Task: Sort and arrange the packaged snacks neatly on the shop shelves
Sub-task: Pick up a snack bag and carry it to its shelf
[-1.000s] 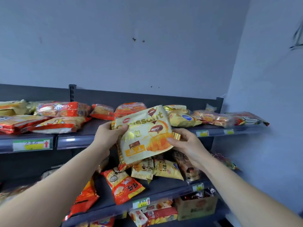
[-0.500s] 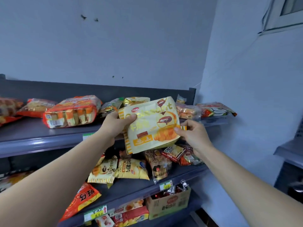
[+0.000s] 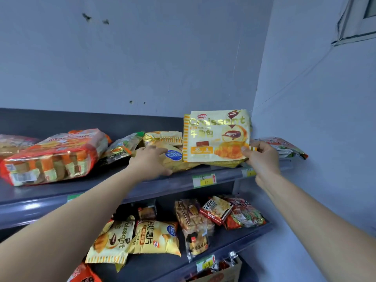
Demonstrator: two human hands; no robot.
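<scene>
Croissant packet: the croissant packet (image 3: pixel 215 135) is up over the right end of the top shelf (image 3: pixel 142 190), close to the room's corner. It stands on edge with its printed face toward us.
Right hand: the right hand (image 3: pixel 261 157) pinches the packet's lower right corner between thumb and fingers and carries it alone.
Left hand: the left hand (image 3: pixel 150 161) lies on a yellow crisp bag (image 3: pixel 175 156) on the same shelf, fingers fairly straight over it and thumb at its front edge. I'd call that pressing or nudging rather than clasping, though I can't be sure.
Relation that matters: the packet sits just right of the left hand and up-left of the right hand, its long axis running along the shelf. Its bottom edge is at or barely above the yellow bags beneath; I can't make out contact. The right hand is nearer, since it holds it.
Step in hand: it looks like the left hand is clearing a slot while the right brings the packet in.
Next move: probably lowering the packet straight down once the crisp bag is aside.
Risk: held by one corner, it could swing or flop forward over the shelf lip.
Neighbours: an orange multipack (image 3: pixel 55 157) lies well to the left, and a red-and-green packet (image 3: pixel 284 147) lies beyond the right hand.
Lower shelf: the lower shelf (image 3: pixel 230 241) holds a second croissant packet (image 3: pixel 114 241) lying askew among mixed bags, so the sorting seems far from done.
</scene>
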